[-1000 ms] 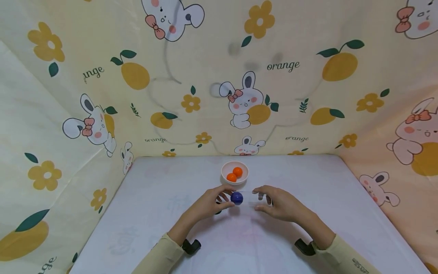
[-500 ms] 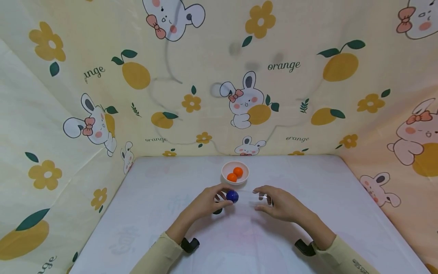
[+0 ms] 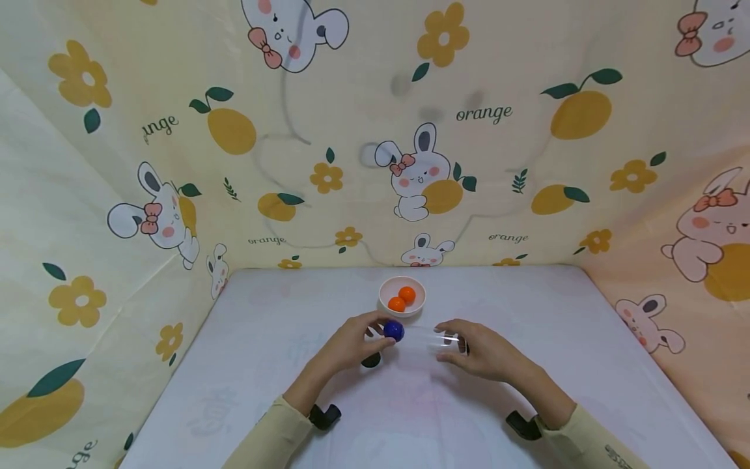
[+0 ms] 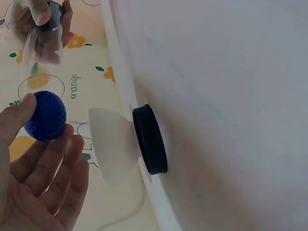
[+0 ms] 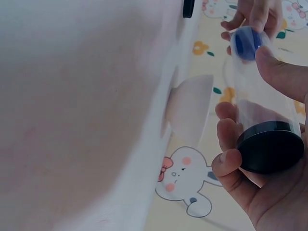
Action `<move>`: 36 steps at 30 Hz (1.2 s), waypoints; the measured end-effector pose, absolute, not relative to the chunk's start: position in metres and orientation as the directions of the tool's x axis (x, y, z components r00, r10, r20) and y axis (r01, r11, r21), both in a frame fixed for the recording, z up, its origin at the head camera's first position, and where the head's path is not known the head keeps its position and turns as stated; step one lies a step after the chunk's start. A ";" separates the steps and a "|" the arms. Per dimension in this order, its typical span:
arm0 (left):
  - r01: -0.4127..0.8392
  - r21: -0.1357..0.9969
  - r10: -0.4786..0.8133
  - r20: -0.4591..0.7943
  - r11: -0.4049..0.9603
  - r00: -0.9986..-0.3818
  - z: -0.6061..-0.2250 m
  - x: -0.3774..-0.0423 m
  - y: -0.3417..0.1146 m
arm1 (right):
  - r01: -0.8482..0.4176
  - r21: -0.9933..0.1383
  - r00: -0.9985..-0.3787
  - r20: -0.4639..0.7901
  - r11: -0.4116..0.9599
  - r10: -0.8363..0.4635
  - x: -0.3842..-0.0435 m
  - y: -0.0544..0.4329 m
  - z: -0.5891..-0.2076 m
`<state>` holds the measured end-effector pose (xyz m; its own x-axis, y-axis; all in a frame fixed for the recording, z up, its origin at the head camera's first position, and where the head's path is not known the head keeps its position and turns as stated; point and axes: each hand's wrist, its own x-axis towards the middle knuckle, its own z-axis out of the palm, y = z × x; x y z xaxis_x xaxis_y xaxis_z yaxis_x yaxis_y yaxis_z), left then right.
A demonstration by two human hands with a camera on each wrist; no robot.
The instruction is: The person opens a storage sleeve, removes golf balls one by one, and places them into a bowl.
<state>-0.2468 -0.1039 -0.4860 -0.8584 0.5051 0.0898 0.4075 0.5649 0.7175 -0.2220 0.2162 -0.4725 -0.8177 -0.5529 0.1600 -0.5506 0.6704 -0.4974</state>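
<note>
My left hand (image 3: 353, 342) pinches a dimpled blue ball (image 4: 45, 116) between thumb and fingers. The ball sits right at the open mouth of a clear tube (image 5: 255, 89), overlapping its rim in the left wrist view. My right hand (image 3: 482, 348) grips the tube near its other end, which a black cap (image 5: 270, 147) closes. The tube lies roughly sideways above the table, its mouth toward my left hand. A loose black round lid (image 4: 150, 139) rests on the table just under my left hand.
Behind the hands stands a small white bowl (image 3: 382, 306) with two orange balls (image 3: 407, 295) in it. The table (image 3: 281, 293) has a white cover. A printed cloth (image 3: 351, 85) with rabbits and oranges hangs at the back and sides.
My left hand has drawn the blue ball leftward and slightly back, away from the right hand, to the tube's mouth. The right hand and tube have stayed almost still.
</note>
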 end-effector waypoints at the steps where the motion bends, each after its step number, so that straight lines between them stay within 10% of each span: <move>1: 0.407 0.711 0.499 0.090 0.574 -0.862 -0.486 -0.248 -0.104 | -0.550 -0.500 -0.818 0.159 0.669 -0.553 -0.222 0.217 -0.473; 36: 0.405 0.683 0.456 0.118 0.607 -0.882 -0.481 -0.289 -0.089 | -0.475 -0.570 -0.855 0.116 0.671 -0.506 -0.216 0.223 -0.485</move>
